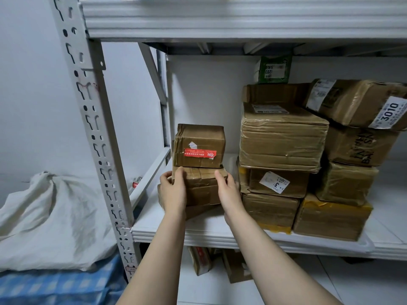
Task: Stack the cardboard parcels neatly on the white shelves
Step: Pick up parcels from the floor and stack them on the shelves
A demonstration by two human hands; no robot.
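left grip curled round left side of middle parcel | right grip held its right side | red-labelled parcel sat stacked just above both grips | bottom parcel lay beneath them on white shelf | larger parcel pile stood just right of right grip

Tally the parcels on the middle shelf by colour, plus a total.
Brown cardboard parcels: 11 (3 in the left stack, 8 in the right pile)
Green parcel: 1
Total: 12 visible. The left hand and right hand grip the left stack's middle parcel.
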